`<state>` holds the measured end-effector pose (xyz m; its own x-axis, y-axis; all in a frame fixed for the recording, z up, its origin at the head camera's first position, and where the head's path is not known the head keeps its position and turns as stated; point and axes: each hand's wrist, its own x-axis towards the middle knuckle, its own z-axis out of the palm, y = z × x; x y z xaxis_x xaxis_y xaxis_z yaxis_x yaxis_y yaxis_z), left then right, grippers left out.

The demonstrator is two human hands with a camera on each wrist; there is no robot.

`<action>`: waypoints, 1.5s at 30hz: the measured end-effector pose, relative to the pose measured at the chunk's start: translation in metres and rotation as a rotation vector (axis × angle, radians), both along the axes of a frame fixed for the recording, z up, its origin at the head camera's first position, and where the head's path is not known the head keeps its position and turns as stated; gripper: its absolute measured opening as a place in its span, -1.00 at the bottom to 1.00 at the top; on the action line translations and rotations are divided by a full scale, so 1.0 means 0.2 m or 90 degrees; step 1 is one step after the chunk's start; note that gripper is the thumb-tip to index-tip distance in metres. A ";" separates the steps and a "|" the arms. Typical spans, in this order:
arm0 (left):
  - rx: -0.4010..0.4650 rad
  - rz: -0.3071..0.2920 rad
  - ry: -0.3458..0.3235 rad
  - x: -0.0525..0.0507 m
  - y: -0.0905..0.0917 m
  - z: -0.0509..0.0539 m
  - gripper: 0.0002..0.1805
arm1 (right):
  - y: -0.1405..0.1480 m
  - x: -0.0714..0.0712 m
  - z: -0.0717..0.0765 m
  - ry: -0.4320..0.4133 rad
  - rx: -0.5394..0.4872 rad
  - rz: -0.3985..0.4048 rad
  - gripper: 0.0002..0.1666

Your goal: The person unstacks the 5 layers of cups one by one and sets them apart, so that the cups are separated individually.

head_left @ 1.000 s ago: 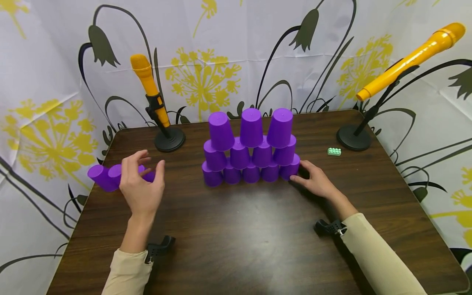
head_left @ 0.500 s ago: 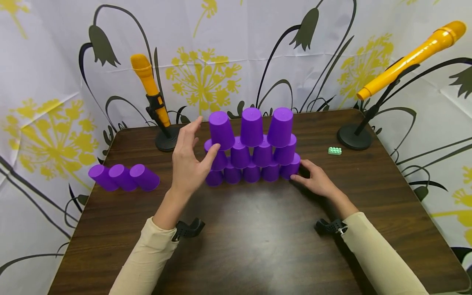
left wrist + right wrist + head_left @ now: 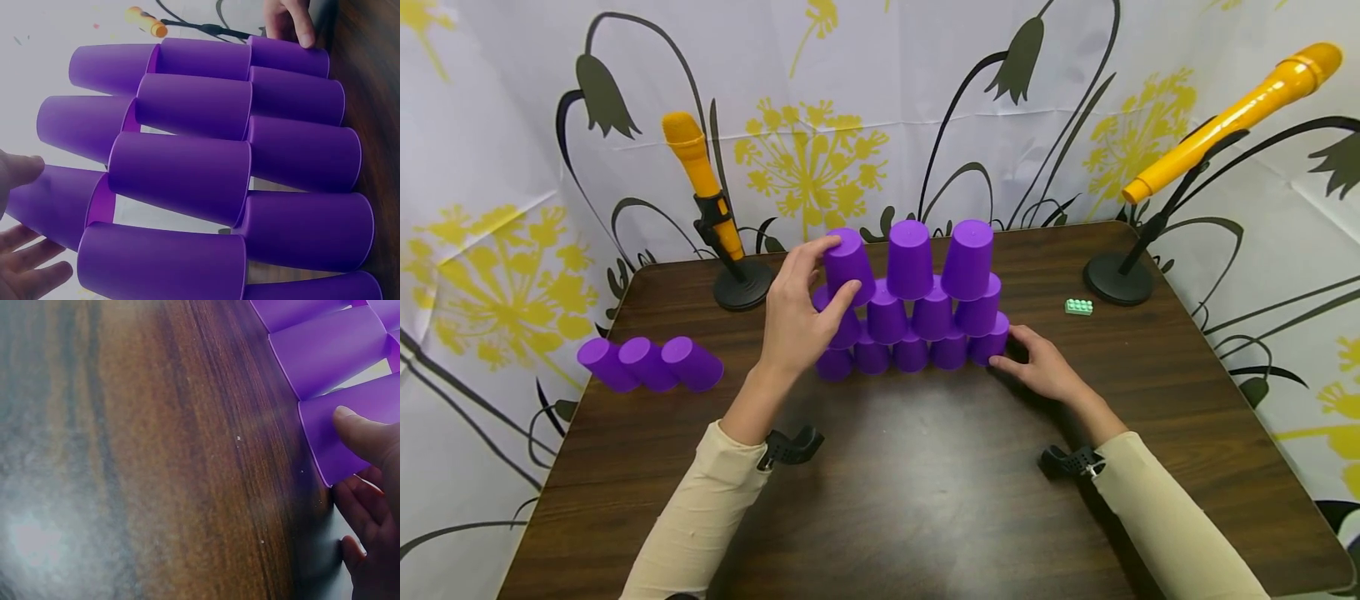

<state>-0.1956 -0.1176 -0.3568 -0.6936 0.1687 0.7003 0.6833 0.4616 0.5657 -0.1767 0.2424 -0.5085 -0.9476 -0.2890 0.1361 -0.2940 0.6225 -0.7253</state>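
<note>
Upside-down purple cups form three stacked rows on the wooden table, each upper row resting on the one below. At the left end of the top row, my left hand (image 3: 797, 312) holds a purple cup (image 3: 847, 265), thumb on its near side and fingers around the far side. The left wrist view shows the thumb (image 3: 25, 170) against that cup. My right hand (image 3: 1041, 364) grips the bottom row's rightmost cup (image 3: 988, 340); its thumb (image 3: 359, 432) lies on the cup's near side in the right wrist view. My left hand partly hides the left cups below.
Three more upside-down purple cups (image 3: 651, 364) stand side by side at the left. Yellow microphones (image 3: 700, 175) on black stands are at the back left and back right (image 3: 1232, 125). A small green toy brick (image 3: 1078, 307) lies right of the stack. Patterned cloth hangs behind.
My left hand has moved right from the three separate cups to the top-left cup of the stack and taken hold of it. My right hand has stayed at the bottom-right cup.
</note>
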 end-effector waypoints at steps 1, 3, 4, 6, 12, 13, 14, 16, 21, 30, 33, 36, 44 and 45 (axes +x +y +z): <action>0.004 -0.001 -0.003 0.00 0.00 0.00 -0.46 | 0.00 0.00 0.00 -0.004 0.000 -0.001 -0.29; 0.017 -0.008 -0.007 0.00 0.00 0.00 -0.47 | 0.00 0.00 0.00 -0.007 0.001 -0.002 -0.29; 0.026 -0.012 -0.009 0.00 0.00 0.00 -0.47 | 0.00 0.00 0.00 -0.007 0.002 -0.002 -0.28; 0.047 -0.017 -0.008 0.01 0.00 0.01 -0.47 | 0.00 0.00 0.00 -0.005 0.003 -0.002 -0.29; 0.104 0.032 0.019 0.13 -0.09 0.13 -0.47 | 0.00 0.01 0.00 -0.001 -0.001 -0.001 -0.29; 0.109 0.052 0.020 0.15 -0.12 0.14 -0.47 | 0.00 0.01 0.01 -0.002 -0.003 -0.001 -0.28; 0.112 0.074 0.018 0.17 -0.16 0.15 -0.47 | 0.00 0.01 0.01 -0.003 -0.006 0.001 -0.28; 0.119 0.122 0.007 0.18 -0.26 0.12 -0.45 | 0.00 0.01 0.01 -0.006 -0.007 0.000 -0.27; 0.090 0.224 -0.053 0.17 -0.51 -0.10 -0.40 | 0.00 0.01 0.01 -0.002 -0.002 -0.005 -0.29; -0.062 0.327 -0.163 0.21 -0.69 -0.45 -0.42 | 0.00 0.01 0.00 -0.002 -0.008 -0.007 -0.30; -0.083 0.357 -0.164 0.21 -0.70 -0.51 -0.43 | 0.00 0.01 0.00 -0.004 -0.007 -0.007 -0.30; -0.099 0.383 -0.164 0.22 -0.70 -0.54 -0.44 | -0.01 0.01 0.01 -0.005 -0.009 -0.009 -0.31; -0.127 0.440 -0.162 0.23 -0.67 -0.57 -0.46 | -0.01 0.01 0.01 -0.007 -0.009 -0.008 -0.30; -0.128 0.446 -0.161 0.23 -0.67 -0.57 -0.46 | -0.01 0.01 0.01 -0.007 -0.009 -0.008 -0.30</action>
